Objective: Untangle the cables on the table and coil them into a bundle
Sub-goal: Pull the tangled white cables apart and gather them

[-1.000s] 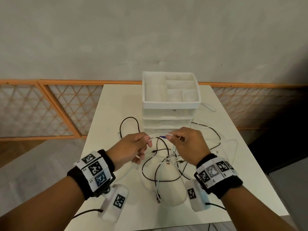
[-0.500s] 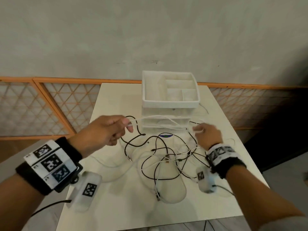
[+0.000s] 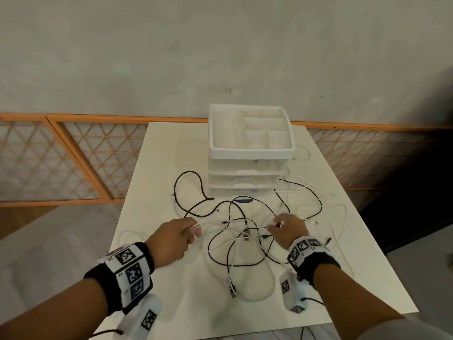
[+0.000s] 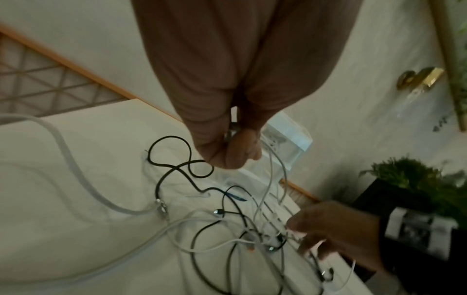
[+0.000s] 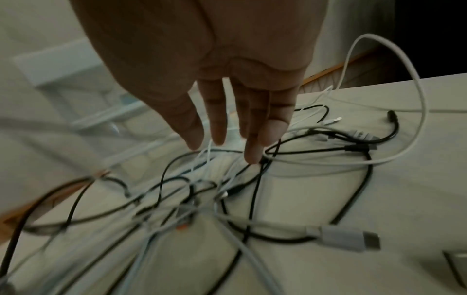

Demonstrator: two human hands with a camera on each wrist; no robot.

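**Both hands back down at the tangle**

Since half a second ago, your hands have dropped from a wide, raised spread to just over the counter. Nearest you, your left hand (image 3: 171,238) has its fingers curled round a white cable (image 3: 208,225) that runs rightwards into the heap. Your right hand (image 3: 288,230) hovers over the tangle with fingers straight and slightly apart, gripping nothing; its fingertips (image 5: 251,157) hang just above a black strand. The cables (image 3: 242,239), black and white, lie knotted across the middle of the counter (image 3: 159,155), with loops trailing towards the right edge. Beyond them, at the far edge, stands a white drawer organiser (image 3: 250,153).
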